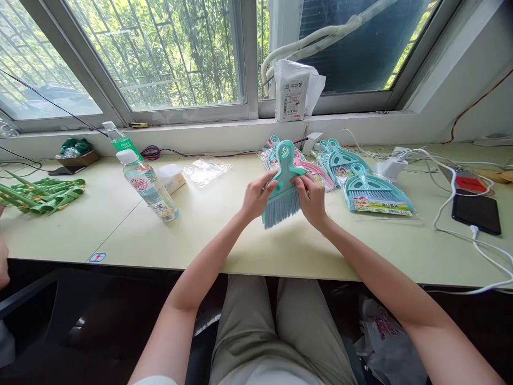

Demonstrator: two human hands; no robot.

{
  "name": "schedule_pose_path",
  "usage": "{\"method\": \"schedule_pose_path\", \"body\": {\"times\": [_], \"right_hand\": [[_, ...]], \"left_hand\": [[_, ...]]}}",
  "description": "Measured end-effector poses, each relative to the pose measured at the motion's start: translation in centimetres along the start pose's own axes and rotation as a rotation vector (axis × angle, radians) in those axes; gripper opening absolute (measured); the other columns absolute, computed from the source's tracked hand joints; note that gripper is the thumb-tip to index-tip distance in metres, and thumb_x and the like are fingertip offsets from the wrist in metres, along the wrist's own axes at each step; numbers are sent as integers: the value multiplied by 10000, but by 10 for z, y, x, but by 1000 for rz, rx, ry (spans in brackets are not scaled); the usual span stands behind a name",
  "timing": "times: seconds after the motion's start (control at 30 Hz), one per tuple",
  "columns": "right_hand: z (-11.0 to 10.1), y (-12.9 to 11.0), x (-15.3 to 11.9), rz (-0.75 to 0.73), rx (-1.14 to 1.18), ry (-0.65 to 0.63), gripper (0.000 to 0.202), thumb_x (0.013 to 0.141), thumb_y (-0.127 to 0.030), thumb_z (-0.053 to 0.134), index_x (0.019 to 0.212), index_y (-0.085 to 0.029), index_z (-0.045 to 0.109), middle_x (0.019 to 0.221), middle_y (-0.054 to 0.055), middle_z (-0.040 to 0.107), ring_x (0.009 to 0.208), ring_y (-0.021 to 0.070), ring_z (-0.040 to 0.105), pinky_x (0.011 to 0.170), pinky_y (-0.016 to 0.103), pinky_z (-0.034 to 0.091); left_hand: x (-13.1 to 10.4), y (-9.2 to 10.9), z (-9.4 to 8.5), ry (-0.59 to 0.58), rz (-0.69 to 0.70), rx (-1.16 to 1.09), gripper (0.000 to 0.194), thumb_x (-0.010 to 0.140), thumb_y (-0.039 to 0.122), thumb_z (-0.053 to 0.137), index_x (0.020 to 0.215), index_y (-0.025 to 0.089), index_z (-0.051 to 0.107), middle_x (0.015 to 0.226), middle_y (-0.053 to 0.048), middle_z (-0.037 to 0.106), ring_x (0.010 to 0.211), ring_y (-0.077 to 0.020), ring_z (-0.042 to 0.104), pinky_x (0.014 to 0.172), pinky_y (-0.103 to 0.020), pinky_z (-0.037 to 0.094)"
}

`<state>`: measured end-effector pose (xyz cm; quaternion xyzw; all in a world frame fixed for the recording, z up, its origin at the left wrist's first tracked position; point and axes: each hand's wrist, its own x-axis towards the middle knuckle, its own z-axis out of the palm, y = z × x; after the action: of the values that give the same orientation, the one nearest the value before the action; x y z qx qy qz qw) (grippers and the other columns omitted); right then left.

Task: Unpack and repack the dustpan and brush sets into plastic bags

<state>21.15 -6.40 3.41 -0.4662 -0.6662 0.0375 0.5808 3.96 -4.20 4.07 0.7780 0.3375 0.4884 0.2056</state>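
A pale desk (200,240) ran below the left grip (255,198) and right grip (312,199), both closed on a turquoise brush (285,179) between them, with a window (172,59) beyond. Wrapped brush sets (374,187) lay right of the grips, bottles (149,184) stood left; both grips hid part of the brush, and another person (3,264), farther left, was cut off.

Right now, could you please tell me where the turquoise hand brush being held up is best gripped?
Probably the turquoise hand brush is best taken by its handle, from above: it rises uncovered above the left hand and right hand, with bristles pointing down.
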Motion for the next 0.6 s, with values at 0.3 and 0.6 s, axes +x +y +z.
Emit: {"method": "schedule_pose_path", "body": {"times": [0.3, 0.6], "right_hand": [[-18, -5, 12, 222, 188, -188, 543, 912, -487, 412, 446, -214, 473, 437, 6, 456, 447, 132, 415, 528, 292, 358], [-20, 57, 16, 249, -871, -556, 266, 918, -247, 481, 988, -171, 726, 1011, 154, 706, 912, 268, 634, 713, 337, 415]], "left_hand": [[28, -101, -84, 184, -403, -183, 427, 862, 573, 540, 880, 168, 677, 781, -36, 652, 769, -169, 583, 693, -257, 442], [4, -140, -106, -147, -667, 629, 478, 845, 513, 538, 1214, 229, 649, 1312, -143, 524, 1345, -323, 396, 1075, -420, 348]]}}
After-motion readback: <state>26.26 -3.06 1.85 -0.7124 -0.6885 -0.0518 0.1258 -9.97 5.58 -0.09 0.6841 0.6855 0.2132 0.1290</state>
